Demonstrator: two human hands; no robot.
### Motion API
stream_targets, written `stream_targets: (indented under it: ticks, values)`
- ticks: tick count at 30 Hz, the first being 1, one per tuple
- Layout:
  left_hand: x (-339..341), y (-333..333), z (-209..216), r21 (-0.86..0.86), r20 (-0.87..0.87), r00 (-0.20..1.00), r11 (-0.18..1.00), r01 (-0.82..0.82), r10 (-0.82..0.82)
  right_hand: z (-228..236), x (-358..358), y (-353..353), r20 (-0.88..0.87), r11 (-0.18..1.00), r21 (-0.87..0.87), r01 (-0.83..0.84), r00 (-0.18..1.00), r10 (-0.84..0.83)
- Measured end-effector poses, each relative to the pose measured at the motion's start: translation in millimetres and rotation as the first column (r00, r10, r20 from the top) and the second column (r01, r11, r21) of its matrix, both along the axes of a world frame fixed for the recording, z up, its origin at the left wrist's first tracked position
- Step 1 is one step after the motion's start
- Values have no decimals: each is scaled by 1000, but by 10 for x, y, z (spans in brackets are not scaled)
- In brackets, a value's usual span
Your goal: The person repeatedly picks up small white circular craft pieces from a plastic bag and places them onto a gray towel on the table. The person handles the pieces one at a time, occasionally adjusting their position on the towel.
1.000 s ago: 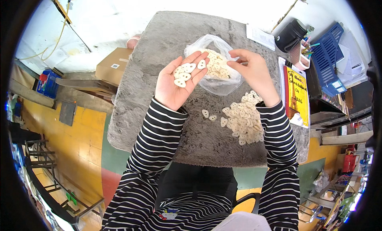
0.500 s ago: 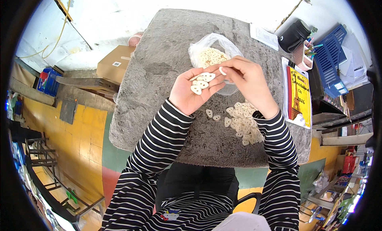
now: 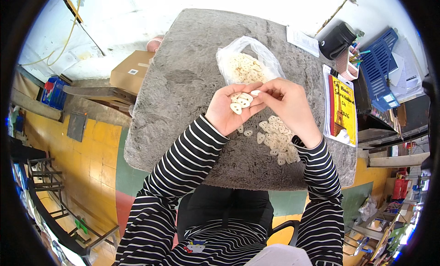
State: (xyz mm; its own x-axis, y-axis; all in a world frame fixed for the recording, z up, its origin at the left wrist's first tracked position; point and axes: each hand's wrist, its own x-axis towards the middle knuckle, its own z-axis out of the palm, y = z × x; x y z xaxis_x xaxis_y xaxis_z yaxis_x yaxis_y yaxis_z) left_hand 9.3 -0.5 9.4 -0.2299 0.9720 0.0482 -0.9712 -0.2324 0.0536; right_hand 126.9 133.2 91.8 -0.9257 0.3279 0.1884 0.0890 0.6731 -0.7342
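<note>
My left hand (image 3: 222,111) is palm up with several flat cream two-hole buttons (image 3: 241,101) lying in it. They are rounded and somewhat triangular. Between thumb and fingertips, my right hand (image 3: 293,101) pinches one cream button (image 3: 255,93) just over the left fingers. Just beyond both hands, a clear plastic bag (image 3: 224,53) lies with its mouth open, holding many more such buttons (image 3: 245,68). A loose pile of buttons (image 3: 280,142) rests on the grey plush cloth (image 3: 169,105), partly behind my right wrist. A stray button (image 3: 248,133) is left of the pile.
A yellow booklet (image 3: 341,108) in a clear sleeve lies along the table's right side. Beyond it stand a pink pen basket (image 3: 344,66), a black cylinder (image 3: 338,40) and a blue plastic rack (image 3: 382,66). Papers (image 3: 302,40) lie at the far right corner. A cardboard box (image 3: 130,71) is off to the left.
Both hands have shifted slightly nearer and to the right, away from the bag, which now shows more fully. The right hand still pinches a button at the left fingers.
</note>
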Motion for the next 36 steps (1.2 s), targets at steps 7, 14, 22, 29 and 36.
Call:
stream_targets:
  ticks: [7, 14, 22, 29, 36]
  values:
    - [-23, -29, 137, -144, -38, 994, 984, -105, 101, 39, -269, 270, -89, 995, 45, 85, 993, -81]
    - [-104, -46, -5, -77, 4, 994, 991, -109, 109, -8, -289, 126, -38, 983, 100, -155, 986, 160]
    - [-83, 27, -222, 189, 50, 997, 981, 43, -53, -66, -151, -131, 63, 975, -83, -205, 975, 211]
    - [3, -3, -11, 31, 48, 998, 999, -33, 31, 11, -96, 55, 71, 980, -166, -110, 990, 123]
    - [-1, -8, -10, 58, 5, 1000, 998, -19, 19, -5, -52, 5, 103, 983, -101, -154, 981, 164]
